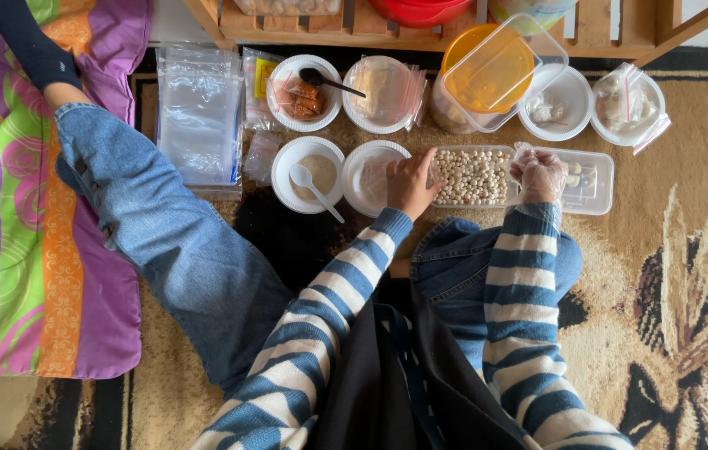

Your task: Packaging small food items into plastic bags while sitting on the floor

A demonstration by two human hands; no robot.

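You're sitting on a brown patterned carpet (687, 275), one denim leg stretched out toward a bright purple and green cloth (4, 208) on your left. A wooden shelf (620, 33) runs along the top edge above the spread. A stack of clear plastic bags (200, 117) lies left of the bowls. Right in front of you sits the clear rectangular tub of small pale balls (472, 176), with a second clear tub (589, 180) touching its right side. Above them, an orange-lidded jar (487, 71) carries a clear lid tilted over it. Your left hand (411, 182) is bare, fingers curled at the tub's left rim, index stretched over the edge; whether it pinches anything, I can't tell. Your right hand (540, 173), in a thin clear glove, hovers loosely cupped over the seam between the two tubs. A white bowl of tan paste (310, 172) holds a white spoon (312, 188).
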